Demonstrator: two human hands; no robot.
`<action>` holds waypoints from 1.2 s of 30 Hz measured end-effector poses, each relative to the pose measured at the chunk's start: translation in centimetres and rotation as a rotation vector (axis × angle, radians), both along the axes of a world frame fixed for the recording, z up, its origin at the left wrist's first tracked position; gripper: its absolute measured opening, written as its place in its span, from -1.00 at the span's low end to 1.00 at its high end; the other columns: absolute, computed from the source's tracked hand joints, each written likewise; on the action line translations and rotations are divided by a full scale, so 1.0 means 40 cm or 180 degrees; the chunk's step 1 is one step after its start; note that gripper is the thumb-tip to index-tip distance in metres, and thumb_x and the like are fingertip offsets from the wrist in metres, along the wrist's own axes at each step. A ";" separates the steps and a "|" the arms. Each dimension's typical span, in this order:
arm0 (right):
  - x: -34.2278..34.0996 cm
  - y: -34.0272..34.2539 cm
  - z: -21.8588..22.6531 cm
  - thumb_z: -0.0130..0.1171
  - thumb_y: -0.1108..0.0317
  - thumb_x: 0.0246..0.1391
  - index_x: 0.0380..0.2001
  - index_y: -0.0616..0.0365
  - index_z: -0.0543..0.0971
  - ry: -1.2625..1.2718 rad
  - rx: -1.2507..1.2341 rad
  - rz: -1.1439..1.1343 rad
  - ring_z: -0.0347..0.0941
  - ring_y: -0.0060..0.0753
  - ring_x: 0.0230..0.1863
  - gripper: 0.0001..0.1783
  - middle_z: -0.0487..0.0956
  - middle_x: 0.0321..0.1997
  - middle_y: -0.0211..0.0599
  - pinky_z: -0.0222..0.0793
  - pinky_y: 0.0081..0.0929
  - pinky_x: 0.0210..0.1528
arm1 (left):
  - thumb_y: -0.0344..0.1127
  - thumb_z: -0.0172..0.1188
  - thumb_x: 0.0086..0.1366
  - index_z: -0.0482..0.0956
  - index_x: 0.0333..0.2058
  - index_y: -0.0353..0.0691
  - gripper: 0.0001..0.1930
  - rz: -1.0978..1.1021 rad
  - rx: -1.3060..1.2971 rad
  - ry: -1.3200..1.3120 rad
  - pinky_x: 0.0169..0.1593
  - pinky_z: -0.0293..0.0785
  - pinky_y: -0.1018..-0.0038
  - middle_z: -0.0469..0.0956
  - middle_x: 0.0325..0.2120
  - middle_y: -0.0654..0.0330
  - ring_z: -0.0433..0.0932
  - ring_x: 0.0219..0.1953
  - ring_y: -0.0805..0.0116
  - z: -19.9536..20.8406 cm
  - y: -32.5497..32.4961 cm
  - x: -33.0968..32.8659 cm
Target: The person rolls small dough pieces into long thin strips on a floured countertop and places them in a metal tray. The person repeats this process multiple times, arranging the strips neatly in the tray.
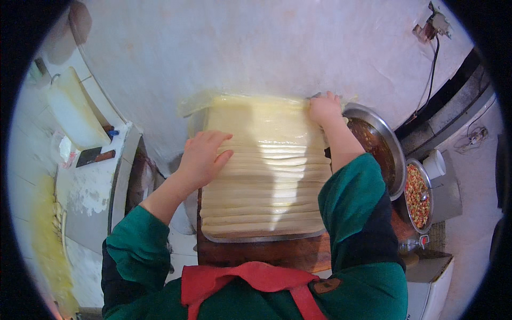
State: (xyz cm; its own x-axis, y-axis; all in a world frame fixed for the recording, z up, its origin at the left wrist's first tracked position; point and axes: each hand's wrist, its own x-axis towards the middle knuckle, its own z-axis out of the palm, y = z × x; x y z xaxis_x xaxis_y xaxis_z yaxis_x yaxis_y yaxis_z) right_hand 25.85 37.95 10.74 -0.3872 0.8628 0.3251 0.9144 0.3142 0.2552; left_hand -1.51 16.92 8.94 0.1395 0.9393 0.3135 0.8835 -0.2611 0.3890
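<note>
Long pale strips of dough (250, 186) lie side by side across a metal tray (256, 238) in front of me. Over the far part stretches a clear plastic sheet (194, 102), its loose edge crumpled at the back left. My left hand (205, 154) is at the left side of the dough, fingers spread and nothing held; whether it touches the dough I cannot tell. At the tray's far right corner, my right hand (326, 108) has its fingers curled at the plastic's edge, and its fingertips are partly hidden.
The tray rests on a brown wooden table (298, 254). To its right stand a large metal bowl of dark liquid (368, 137), a smaller bowl of chopped red and green pieces (416, 194) and a white cup (434, 164). A wall (256, 48) rises behind; a tiled counter (88, 181) stands left.
</note>
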 end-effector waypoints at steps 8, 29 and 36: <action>0.178 -0.428 0.113 0.17 0.39 -0.11 -0.46 0.09 0.52 0.0871 0.0389 0.2402 0.41 -0.10 -0.45 -0.91 0.44 -0.59 -0.24 0.31 -0.22 -0.32 | -0.22 0.27 0.07 0.38 0.04 -0.07 -0.48 -0.0472 0.1868 0.0775 0.22 0.15 0.12 0.48 -0.13 0.12 0.42 0.00 0.17 0.047 0.144 0.054; 0.390 -0.774 -0.180 0.12 0.47 -0.12 -0.34 0.05 0.60 0.0727 -0.1622 0.0195 0.46 -0.08 -0.13 -0.79 0.52 -0.25 -0.16 0.39 -0.22 -0.10 | -0.41 0.24 -0.06 0.57 -0.24 -0.10 -0.69 -0.0486 -0.0247 0.1108 -0.34 0.36 0.23 0.47 -0.48 0.20 0.47 -0.40 0.12 -0.213 -0.532 -0.045; 0.131 -0.815 -0.133 0.12 0.40 0.09 -0.03 0.21 0.49 0.2654 -0.2988 0.1482 0.47 -0.30 -0.05 -0.65 0.54 -0.10 -0.13 0.37 -0.43 0.02 | -0.34 0.29 0.00 0.50 -0.09 -0.14 -0.58 -0.1229 -0.0120 -0.0305 0.04 0.35 0.20 0.47 -0.12 0.08 0.43 -0.02 0.04 -0.155 -0.480 0.126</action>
